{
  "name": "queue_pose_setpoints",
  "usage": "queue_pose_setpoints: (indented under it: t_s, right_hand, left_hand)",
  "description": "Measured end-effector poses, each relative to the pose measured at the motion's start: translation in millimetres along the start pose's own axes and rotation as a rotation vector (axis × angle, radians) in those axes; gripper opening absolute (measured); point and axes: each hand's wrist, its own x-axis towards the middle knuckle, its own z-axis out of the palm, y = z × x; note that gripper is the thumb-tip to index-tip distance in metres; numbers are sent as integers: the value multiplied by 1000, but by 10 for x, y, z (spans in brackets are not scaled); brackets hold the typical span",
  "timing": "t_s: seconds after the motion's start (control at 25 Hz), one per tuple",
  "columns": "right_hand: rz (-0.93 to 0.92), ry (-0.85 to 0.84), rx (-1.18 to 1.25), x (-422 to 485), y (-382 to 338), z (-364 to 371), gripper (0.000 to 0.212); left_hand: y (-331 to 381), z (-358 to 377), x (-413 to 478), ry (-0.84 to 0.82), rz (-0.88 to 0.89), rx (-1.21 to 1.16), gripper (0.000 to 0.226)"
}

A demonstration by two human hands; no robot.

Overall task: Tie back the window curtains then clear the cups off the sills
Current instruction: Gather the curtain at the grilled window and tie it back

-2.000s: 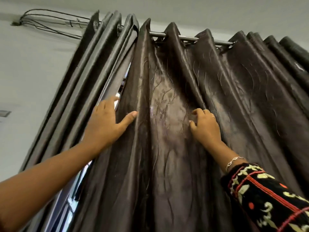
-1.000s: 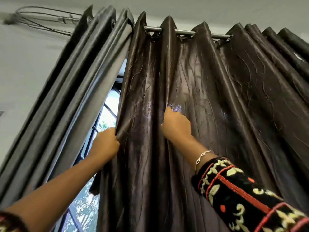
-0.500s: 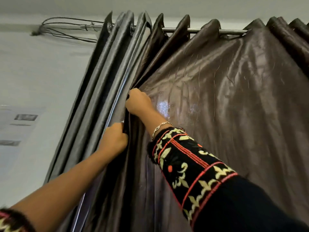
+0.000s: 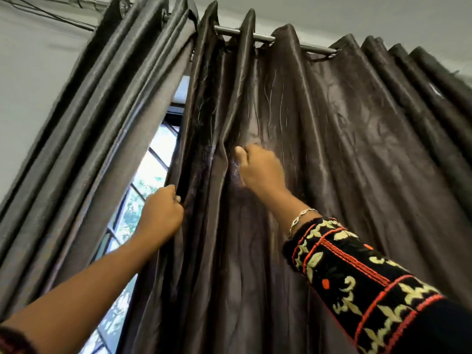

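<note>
Gripping the edge of the right-hand dark curtain (image 4: 357, 149), left hand (image 4: 161, 215) with fingers curled round the fabric, right hand (image 4: 260, 169) pinching a fold higher up, two curtains hanging from one rod (image 4: 286, 42), window (image 4: 150, 164) showing between them

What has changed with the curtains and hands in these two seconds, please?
The left hand, flat on the edge of the brown curtain two seconds ago, now grips it. Half a second ago that curtain was stretched against the grey curtain; it is pleated and the window shows. The right hand still grips a fold.
</note>
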Motion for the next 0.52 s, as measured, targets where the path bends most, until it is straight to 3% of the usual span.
queue_pose_setpoints:
  t_s: [0.12,0.28,0.4,0.52]
  right_hand:
    - [36,173,-233,-16,511,-258,25]
    - [232,236,-465,0,992,-570,46]
    - [458,65,-325,84,1115,-732,61]
    - [442,-86,-277,105,1028,-701,32]
  left_hand:
    - [21,146,-34,12,-24,-37,12]
    - [7,212,-48,22,-20,-70,19]
    - [-25,214,-48,21,-29,-83,26]
    - [-48,188,-53,12,-29,-82,26]
